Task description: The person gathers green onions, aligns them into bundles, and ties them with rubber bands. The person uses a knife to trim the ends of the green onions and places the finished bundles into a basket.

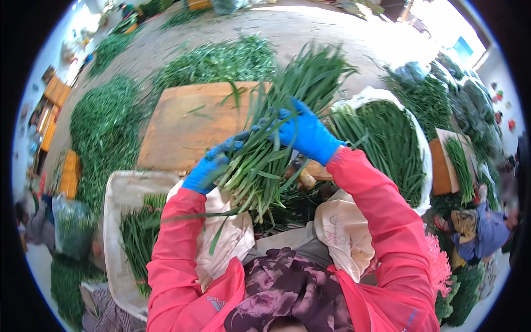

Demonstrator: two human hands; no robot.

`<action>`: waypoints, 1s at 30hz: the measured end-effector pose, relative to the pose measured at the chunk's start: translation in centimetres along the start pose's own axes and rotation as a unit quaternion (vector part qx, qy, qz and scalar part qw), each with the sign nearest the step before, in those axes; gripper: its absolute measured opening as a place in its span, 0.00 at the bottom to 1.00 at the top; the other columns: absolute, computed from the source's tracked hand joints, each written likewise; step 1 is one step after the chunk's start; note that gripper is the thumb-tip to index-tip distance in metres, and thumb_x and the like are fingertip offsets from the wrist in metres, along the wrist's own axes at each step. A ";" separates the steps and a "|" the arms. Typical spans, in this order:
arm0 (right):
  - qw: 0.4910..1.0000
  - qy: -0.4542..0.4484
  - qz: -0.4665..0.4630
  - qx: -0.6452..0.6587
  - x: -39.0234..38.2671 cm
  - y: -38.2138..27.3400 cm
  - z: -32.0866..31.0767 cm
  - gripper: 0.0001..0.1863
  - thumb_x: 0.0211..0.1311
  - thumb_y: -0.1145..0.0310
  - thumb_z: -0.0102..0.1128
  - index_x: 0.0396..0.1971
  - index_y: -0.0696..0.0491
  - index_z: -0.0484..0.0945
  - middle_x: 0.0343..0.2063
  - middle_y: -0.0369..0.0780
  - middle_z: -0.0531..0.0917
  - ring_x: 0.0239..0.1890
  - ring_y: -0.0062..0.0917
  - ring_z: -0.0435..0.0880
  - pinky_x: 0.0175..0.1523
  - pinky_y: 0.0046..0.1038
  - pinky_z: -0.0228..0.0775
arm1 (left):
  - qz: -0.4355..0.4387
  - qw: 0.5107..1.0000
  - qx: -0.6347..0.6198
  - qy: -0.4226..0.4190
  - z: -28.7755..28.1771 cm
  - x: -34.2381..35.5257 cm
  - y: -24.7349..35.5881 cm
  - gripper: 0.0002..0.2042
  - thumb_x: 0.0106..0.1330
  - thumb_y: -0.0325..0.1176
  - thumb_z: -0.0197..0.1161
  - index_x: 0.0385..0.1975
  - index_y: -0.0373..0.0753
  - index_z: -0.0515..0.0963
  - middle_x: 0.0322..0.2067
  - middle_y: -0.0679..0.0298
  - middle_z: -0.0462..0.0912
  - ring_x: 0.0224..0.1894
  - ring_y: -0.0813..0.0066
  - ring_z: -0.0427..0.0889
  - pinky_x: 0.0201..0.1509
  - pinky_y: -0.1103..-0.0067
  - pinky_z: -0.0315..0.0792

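Observation:
A large bunch of garlic chives (pixel 259 176) is held up in front of me, its pale stem ends toward my lap and its green leaves fanning away from me. My left hand (pixel 213 165), in a blue glove, closes on the left side of the bunch near the stems. Higher up, my right hand (pixel 307 130), gloved in blue too, grips the leaves from the right. One long leaf hangs loose toward my left sleeve. Behind the bunch stands a wooden board (pixel 191 130) with a few stray leaves on it.
At my left is a white plastic crate (pixel 123 191) with chives inside; at my right, a white-rimmed container (pixel 425 166) full of chives. Heaps of leaves (pixel 108 130) cover the floor beyond. Another person (pixel 480 229) sits at the far right beside a board.

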State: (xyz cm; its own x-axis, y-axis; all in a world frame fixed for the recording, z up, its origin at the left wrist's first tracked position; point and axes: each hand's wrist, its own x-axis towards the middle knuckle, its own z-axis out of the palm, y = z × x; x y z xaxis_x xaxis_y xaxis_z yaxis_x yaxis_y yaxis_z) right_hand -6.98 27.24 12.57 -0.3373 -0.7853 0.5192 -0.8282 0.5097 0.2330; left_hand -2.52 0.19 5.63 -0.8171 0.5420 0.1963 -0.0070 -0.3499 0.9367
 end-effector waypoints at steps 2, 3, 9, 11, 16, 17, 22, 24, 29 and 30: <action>0.990 -0.072 -0.069 -0.096 0.3 -1.2 5.6 0.15 0.57 0.67 0.49 0.44 0.38 0.75 0.46 0.30 0.77 0.55 0.31 0.73 0.65 0.51 0.54 | -0.113 0.975 0.173 0.081 -1.8 -4.0 -1.9 0.30 0.64 0.44 0.59 0.62 0.37 0.62 0.63 0.56 0.64 0.64 0.61 0.64 0.65 0.68 0.59; 0.979 -0.160 -0.057 -0.109 -1.0 -1.8 9.1 0.20 0.59 0.68 0.48 0.52 0.37 0.71 0.52 0.32 0.75 0.57 0.34 0.71 0.66 0.52 0.52 | -0.165 0.941 0.278 0.100 -2.7 -4.7 -2.4 0.33 0.63 0.47 0.60 0.63 0.37 0.60 0.62 0.54 0.64 0.63 0.60 0.65 0.64 0.68 0.60; 0.960 -0.242 0.081 -0.117 0.0 -2.5 7.6 0.32 0.60 0.70 0.49 0.65 0.36 0.57 0.62 0.36 0.67 0.63 0.36 0.67 0.67 0.53 0.47 | -0.317 0.764 0.562 0.011 -4.9 -6.3 4.3 0.35 0.59 0.57 0.60 0.60 0.37 0.66 0.57 0.50 0.71 0.60 0.57 0.70 0.62 0.70 0.63; 0.955 -0.228 0.142 -0.126 -0.9 -2.5 4.0 0.33 0.56 0.74 0.52 0.64 0.39 0.61 0.61 0.37 0.68 0.62 0.36 0.67 0.67 0.50 0.48 | -0.420 0.704 0.572 -0.036 -6.3 -5.8 8.1 0.35 0.56 0.58 0.62 0.57 0.39 0.70 0.54 0.50 0.74 0.56 0.56 0.74 0.59 0.69 0.67; 0.844 0.019 0.442 0.303 -9.2 -6.1 -0.2 0.28 0.54 0.79 0.59 0.58 0.51 0.69 0.50 0.40 0.78 0.51 0.29 0.77 0.57 0.25 0.67 | -0.394 0.657 0.629 0.134 -9.8 -4.9 10.4 0.39 0.55 0.64 0.56 0.58 0.38 0.68 0.55 0.49 0.72 0.57 0.54 0.72 0.60 0.68 0.66; 0.679 0.107 0.529 0.499 -11.5 -7.8 1.8 0.22 0.62 0.76 0.56 0.57 0.55 0.68 0.45 0.40 0.80 0.46 0.23 0.79 0.52 0.22 0.70 | -0.353 0.650 0.652 0.165 -9.7 -3.4 9.4 0.41 0.56 0.67 0.52 0.60 0.37 0.66 0.57 0.48 0.70 0.59 0.54 0.70 0.61 0.68 0.64; 0.524 -0.013 0.628 0.576 -11.1 -14.0 6.0 0.36 0.67 0.65 0.52 0.69 0.55 0.46 0.48 0.40 0.76 0.51 0.20 0.73 0.56 0.20 0.62 | -0.367 0.759 0.516 0.152 -7.8 2.9 1.2 0.52 0.54 0.76 0.42 0.67 0.35 0.48 0.63 0.45 0.62 0.65 0.46 0.61 0.66 0.63 0.57; 0.439 0.096 0.635 0.628 -8.9 -14.2 7.3 0.38 0.68 0.60 0.51 0.70 0.53 0.42 0.58 0.41 0.68 0.57 0.24 0.68 0.61 0.25 0.57 | -0.325 0.777 0.514 0.164 -5.8 4.7 -2.1 0.54 0.51 0.76 0.47 0.67 0.34 0.47 0.60 0.43 0.65 0.61 0.44 0.66 0.63 0.63 0.61; 0.376 0.192 0.618 0.663 -7.1 -13.9 12.7 0.38 0.65 0.56 0.56 0.68 0.48 0.48 0.61 0.36 0.64 0.59 0.25 0.65 0.60 0.27 0.60 | -0.093 0.900 0.380 0.190 0.8 3.6 -5.4 0.55 0.46 0.57 0.71 0.67 0.33 0.44 0.58 0.39 0.66 0.60 0.48 0.68 0.63 0.67 0.62; 0.320 0.167 0.628 0.689 -7.8 -14.4 13.0 0.37 0.64 0.56 0.56 0.68 0.47 0.48 0.60 0.35 0.64 0.59 0.24 0.66 0.59 0.28 0.61 | -0.084 0.905 0.366 0.200 2.4 2.5 -5.3 0.56 0.46 0.52 0.74 0.67 0.32 0.43 0.59 0.39 0.64 0.62 0.50 0.66 0.64 0.67 0.61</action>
State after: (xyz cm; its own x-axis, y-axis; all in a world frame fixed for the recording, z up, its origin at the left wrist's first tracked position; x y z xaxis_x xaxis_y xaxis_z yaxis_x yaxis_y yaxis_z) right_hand 1.74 21.42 -5.54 -0.9158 -0.0666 -0.3960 0.3788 -0.4710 -0.7967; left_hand -3.17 5.23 1.80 -0.9842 0.1697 0.0505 0.1144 0.3916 0.9130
